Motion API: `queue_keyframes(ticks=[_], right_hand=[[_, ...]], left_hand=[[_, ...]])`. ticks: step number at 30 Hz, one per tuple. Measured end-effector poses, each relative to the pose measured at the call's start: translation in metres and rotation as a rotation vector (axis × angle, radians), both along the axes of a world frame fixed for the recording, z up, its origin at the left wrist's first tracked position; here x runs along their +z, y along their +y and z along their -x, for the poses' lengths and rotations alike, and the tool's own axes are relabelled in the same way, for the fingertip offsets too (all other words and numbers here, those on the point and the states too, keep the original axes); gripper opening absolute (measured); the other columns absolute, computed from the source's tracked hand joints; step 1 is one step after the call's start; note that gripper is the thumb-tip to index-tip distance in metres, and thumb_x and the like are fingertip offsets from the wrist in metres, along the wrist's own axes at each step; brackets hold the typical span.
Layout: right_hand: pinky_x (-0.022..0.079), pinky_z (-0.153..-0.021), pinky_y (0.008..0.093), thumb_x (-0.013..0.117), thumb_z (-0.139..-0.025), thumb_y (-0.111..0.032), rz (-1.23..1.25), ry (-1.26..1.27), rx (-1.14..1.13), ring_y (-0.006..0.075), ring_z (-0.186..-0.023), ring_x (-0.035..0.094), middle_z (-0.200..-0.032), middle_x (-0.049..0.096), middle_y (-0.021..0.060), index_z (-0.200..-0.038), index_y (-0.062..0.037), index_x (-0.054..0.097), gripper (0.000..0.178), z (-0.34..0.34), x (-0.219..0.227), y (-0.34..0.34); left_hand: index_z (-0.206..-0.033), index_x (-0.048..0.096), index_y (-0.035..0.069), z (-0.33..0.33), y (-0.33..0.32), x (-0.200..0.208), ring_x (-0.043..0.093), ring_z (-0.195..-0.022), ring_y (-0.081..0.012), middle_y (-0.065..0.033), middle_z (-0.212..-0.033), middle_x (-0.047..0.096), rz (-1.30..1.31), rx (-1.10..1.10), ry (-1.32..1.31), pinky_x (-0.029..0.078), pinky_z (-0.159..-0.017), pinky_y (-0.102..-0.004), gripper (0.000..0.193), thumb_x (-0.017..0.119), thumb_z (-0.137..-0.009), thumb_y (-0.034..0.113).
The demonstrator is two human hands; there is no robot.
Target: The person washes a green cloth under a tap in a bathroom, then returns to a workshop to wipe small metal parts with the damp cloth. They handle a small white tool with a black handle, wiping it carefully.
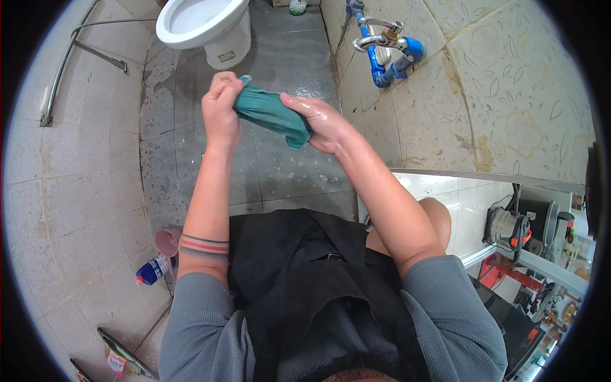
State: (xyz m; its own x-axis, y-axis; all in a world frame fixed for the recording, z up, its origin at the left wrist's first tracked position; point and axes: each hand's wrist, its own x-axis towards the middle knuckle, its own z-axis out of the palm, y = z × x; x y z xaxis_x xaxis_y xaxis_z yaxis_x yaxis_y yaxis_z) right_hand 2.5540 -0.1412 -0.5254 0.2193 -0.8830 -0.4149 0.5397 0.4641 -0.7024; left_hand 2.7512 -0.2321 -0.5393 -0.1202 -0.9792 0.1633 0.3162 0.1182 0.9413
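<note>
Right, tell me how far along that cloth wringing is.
Looks done: the teal cloth is soaked and rolled tight, and the floor is wet. In hand: left hand and right hand grip its two ends, apparently twisting it. Left: it remains bunched up, not yet shaken open.

Wet grey tiled floor [286,172], white toilet [203,25], patterned beige wall tiles [509,95]

- a teal green cloth [270,114], wet-looking and bunched into a thick twisted roll.
- it is held up in the air above the grey tiled floor, running from upper left down to lower right.
- its upper end is tucked in the left hand [221,108]; its lower end is gripped in the right hand [321,124], with a folded corner hanging below.
</note>
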Motion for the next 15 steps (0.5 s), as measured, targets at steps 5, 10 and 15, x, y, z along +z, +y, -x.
queue_keyframes(ticks=[5, 10, 15], right_hand=[[0.053, -0.065, 0.0319, 0.062, -0.111, -0.042, -0.062, -0.470, -0.129, 0.0149, -0.073, 0.067, -0.093, 0.069, 0.0039, -0.093, -0.0113, 0.066, 0.036, -0.009, -0.082, -0.008], [0.054, -0.062, 0.0334, 0.061, -0.111, -0.039, -0.309, -0.055, -0.121, 0.0125, -0.068, 0.066, -0.082, 0.065, -0.0025, -0.097, -0.0115, 0.066, 0.032, -0.035, -0.024, 0.005], [0.058, -0.074, 0.0343, 0.069, -0.108, -0.034, 0.074, -0.185, -0.306, 0.0135, -0.085, 0.070, -0.097, 0.072, 0.0031, -0.112, -0.0080, 0.069, 0.026, 0.004, 0.003, -0.006]], left_hand=[[-0.077, 0.061, 0.001, 0.057, 0.075, 0.020, 0.064, -0.076, -0.0215, -0.0089, -0.077, 0.064, 0.395, -0.177, -0.340, 0.051, -0.075, -0.0310, 0.011, 0.068, -0.082, 0.008], [-0.077, 0.062, 0.001, 0.030, 0.038, -0.009, 0.062, -0.068, -0.0336, -0.0163, -0.072, 0.059, 0.490, -0.021, -0.849, 0.049, -0.066, -0.0401, 0.033, 0.074, -0.095, 0.027], [-0.087, 0.065, 0.001, 0.010, 0.021, 0.000, 0.061, -0.077, -0.0126, -0.0080, -0.076, 0.064, 0.105, -0.473, -0.738, 0.048, -0.070, -0.0377, 0.039, 0.070, -0.106, 0.035]])
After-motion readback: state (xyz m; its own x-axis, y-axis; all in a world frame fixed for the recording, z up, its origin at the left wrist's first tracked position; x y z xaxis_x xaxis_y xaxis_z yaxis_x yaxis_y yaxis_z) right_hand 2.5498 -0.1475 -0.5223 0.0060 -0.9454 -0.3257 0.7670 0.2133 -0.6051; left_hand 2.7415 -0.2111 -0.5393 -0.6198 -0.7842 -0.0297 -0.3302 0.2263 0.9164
